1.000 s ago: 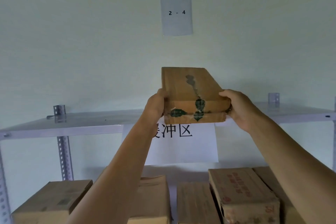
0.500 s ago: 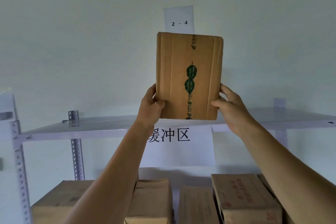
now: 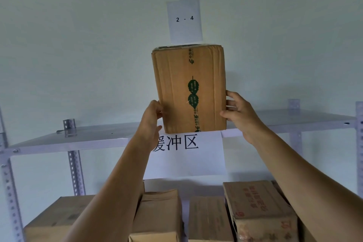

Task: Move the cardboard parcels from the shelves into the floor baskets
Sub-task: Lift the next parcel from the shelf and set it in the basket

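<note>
— What's nearest you?
— A row of boxes [image 3: 259, 208] down below, under my forearms. Past them, my 2 hands are up at the top shelf [image 3: 88, 137].
— Holding what?
— The parcel [image 3: 188, 88], upright at that shelf's front edge. I can't tell if its base rests there. My left hand [image 3: 152, 118] clamps the lower left edge, thumb in front. My right hand [image 3: 240, 114] pinches the lower right edge, fingers loosely spread.
— How will it handle?
— Stiff taped cardboard, probably light, since I grip it low. The tape may be slick, so I'd keep to the bare side edges. Behind it, the wall label [image 3: 184, 20] reads 2 - 4.
</note>
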`<state>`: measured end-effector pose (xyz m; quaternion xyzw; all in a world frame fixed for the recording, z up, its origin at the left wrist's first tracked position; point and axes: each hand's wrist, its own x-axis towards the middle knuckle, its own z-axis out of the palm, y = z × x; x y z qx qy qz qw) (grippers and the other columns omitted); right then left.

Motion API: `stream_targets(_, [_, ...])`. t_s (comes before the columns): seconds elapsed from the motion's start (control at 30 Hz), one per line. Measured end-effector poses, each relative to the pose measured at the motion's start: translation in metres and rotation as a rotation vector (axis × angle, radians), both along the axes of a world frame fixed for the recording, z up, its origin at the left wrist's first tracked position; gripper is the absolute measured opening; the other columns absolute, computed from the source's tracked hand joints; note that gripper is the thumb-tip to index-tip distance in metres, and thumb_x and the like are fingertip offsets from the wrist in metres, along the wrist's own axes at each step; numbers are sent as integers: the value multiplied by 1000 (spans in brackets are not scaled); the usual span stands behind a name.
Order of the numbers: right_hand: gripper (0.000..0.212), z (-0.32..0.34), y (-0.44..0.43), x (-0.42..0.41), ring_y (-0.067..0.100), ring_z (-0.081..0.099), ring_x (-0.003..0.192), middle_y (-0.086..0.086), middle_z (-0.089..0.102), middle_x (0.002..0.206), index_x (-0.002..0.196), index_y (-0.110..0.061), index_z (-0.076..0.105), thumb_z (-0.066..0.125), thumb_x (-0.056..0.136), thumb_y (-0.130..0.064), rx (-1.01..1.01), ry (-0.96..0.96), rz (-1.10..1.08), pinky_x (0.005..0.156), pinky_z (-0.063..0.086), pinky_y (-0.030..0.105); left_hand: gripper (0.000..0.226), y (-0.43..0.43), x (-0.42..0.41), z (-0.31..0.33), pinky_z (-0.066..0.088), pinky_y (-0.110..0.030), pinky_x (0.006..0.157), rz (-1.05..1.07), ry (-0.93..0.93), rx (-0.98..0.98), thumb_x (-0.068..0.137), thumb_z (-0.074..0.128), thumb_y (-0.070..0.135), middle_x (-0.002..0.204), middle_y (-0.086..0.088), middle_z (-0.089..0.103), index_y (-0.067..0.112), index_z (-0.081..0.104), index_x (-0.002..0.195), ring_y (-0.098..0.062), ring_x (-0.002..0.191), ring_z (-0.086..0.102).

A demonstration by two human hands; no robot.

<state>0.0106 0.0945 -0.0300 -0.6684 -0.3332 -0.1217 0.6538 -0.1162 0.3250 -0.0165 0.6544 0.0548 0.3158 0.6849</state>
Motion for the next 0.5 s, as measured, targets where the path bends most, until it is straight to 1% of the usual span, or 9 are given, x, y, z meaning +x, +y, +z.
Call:
stream_targets(0.03, [64, 0, 0, 1, 20, 68, 112, -1, 69, 121, 146, -32, 54, 65, 96, 7, 2, -1, -12, 81, 53, 26, 31, 1, 0, 1, 30, -54, 121, -14, -26, -19, 99, 39, 26, 137, 1, 65, 20, 67, 110, -15, 124, 59])
stream_targets(0.1, [65, 0, -1, 2, 22, 68, 109, 1, 70, 121, 146, -36, 54, 64, 97, 6, 11, -14, -31, 78, 54, 27, 37, 4, 0, 2, 31, -53, 116, -39, -77, -48, 97, 40, 37, 132, 4, 68, 23, 68, 116, -13, 122, 60])
stream_targets(0.2, [63, 2, 1, -2, 20, 71, 107, -4, 72, 120, 138, -45, 57, 55, 99, 4, 56, -5, -24, 76, 58, 28, 51, 7, 2, 2, 28, -53, 117, -79, -112, -56, 103, 36, 48, 141, 3, 66, 22, 65, 137, -14, 129, 58])
stream_targets(0.27, [54, 3, 2, -3, 16, 73, 109, -9, 76, 118, 129, -49, 62, 52, 101, -4, 116, 28, -4, 80, 60, 29, 57, 10, 4, 2, 26, -53, 119, -96, -126, -72, 108, 33, 54, 142, 5, 67, 21, 64, 142, -14, 132, 58])
stream_targets(0.3, [45, 4, 3, -4, 13, 73, 109, -12, 77, 116, 125, -50, 65, 52, 104, -13, 143, 48, -4, 82, 60, 30, 57, 12, 6, 3, 26, -53, 118, -101, -139, -77, 108, 33, 58, 138, 7, 69, 23, 67, 137, -13, 132, 59])
stream_targets(0.37, [24, 4, 3, -3, 8, 73, 109, -17, 79, 109, 119, -45, 70, 52, 107, -35, 185, 107, 1, 90, 59, 33, 56, 14, 9, 4, 26, -51, 117, -104, -144, -74, 106, 34, 65, 125, 14, 75, 29, 74, 121, -10, 130, 61])
stream_targets(0.4, [24, 3, 4, -1, 7, 73, 109, -19, 79, 106, 115, -43, 72, 49, 108, -44, 207, 142, 17, 95, 57, 36, 54, 14, 10, 3, 25, -51, 117, -103, -140, -73, 105, 34, 67, 119, 17, 77, 33, 75, 114, -10, 130, 61])
stream_targets(0.43, [29, 1, 3, 1, 7, 72, 111, -19, 79, 106, 112, -41, 73, 46, 109, -50, 229, 173, 35, 99, 56, 38, 51, 15, 12, 0, 24, -51, 118, -106, -140, -72, 104, 34, 66, 114, 20, 79, 38, 76, 110, -10, 129, 62])
stream_targets(0.5, [40, -2, 4, 3, 10, 70, 116, -14, 79, 114, 109, -38, 74, 39, 109, -58, 250, 211, 66, 102, 53, 42, 39, 18, 18, -7, 23, -54, 119, -94, -151, -43, 107, 38, 57, 110, 25, 79, 44, 74, 109, -10, 128, 63])
